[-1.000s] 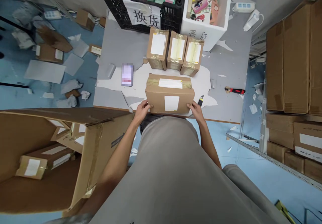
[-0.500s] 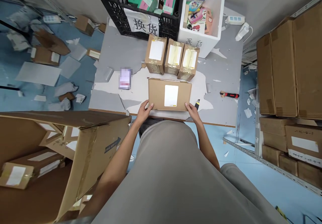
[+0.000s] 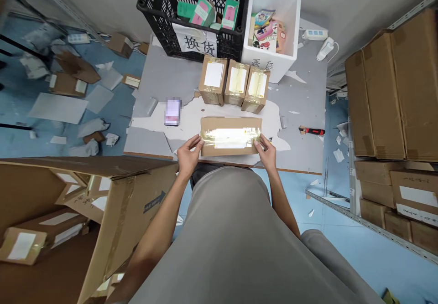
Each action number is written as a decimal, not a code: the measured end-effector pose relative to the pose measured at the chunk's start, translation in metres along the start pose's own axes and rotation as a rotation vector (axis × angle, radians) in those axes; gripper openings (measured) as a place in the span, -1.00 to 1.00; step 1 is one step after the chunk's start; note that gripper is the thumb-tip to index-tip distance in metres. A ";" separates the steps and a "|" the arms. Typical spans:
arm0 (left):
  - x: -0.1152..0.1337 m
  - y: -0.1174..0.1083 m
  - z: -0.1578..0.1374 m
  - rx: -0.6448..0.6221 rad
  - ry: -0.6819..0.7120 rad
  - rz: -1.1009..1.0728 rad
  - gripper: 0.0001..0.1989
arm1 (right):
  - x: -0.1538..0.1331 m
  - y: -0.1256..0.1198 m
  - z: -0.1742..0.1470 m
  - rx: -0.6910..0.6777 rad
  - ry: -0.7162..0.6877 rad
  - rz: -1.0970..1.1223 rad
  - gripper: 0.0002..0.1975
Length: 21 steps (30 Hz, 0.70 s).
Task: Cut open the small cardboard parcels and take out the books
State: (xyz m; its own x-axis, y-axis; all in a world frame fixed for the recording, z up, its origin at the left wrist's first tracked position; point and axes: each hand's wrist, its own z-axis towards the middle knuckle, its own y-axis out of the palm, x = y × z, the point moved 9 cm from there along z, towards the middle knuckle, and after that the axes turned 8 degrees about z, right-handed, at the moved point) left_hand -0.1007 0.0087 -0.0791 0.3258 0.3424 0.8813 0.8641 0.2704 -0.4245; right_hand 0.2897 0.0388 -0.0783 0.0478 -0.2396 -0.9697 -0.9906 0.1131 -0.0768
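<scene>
A brown cardboard box point(image 3: 231, 122) is at the front of the table, its visible face crossed by shiny clear tape over a white label. My left hand point(image 3: 189, 154) grips its left end, thumb on the near face. At the right end my right hand point(image 3: 267, 152) grips it the same way. Just beyond stand three smaller taped boxes, the left one point(image 3: 212, 79), the middle one point(image 3: 236, 83) and the right one point(image 3: 256, 89), each with a white label. By my right fingers, a utility knife point(image 3: 270, 140) is mostly hidden.
Behind the boxes are a black crate point(image 3: 160, 26) and a white bin point(image 3: 290, 30), both holding small packages. A red-and-black knife point(image 3: 313, 131) lies at right, a phone-like item point(image 3: 172, 111) at left. A large open carton point(image 3: 133, 203) stands left; a shelf holds cartons point(image 3: 414, 85) right.
The box between my hands has been turned, so a taped, labelled face shows where a plain face with a label was. It now covers most of the utility knife.
</scene>
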 end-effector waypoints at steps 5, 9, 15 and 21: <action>0.033 -0.007 0.009 0.022 0.024 0.029 -0.49 | -0.018 -0.009 0.016 0.071 -0.019 -0.059 -0.26; 0.033 -0.002 0.010 0.008 0.024 -0.001 -0.49 | -0.015 -0.009 0.015 0.068 -0.019 -0.054 -0.25; 0.009 0.001 0.017 -0.038 -0.008 -0.028 -0.45 | -0.013 0.001 0.004 0.072 -0.007 -0.077 -0.28; -0.034 0.015 0.040 -0.189 -0.088 -0.005 -0.35 | 0.000 -0.013 0.019 0.062 0.032 -0.120 -0.36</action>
State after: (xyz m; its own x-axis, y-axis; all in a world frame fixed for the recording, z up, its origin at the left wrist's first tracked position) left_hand -0.1142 0.0371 -0.1231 0.2936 0.4211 0.8582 0.9251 0.1011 -0.3661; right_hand 0.3052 0.0551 -0.0816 0.1608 -0.2851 -0.9449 -0.9682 0.1406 -0.2072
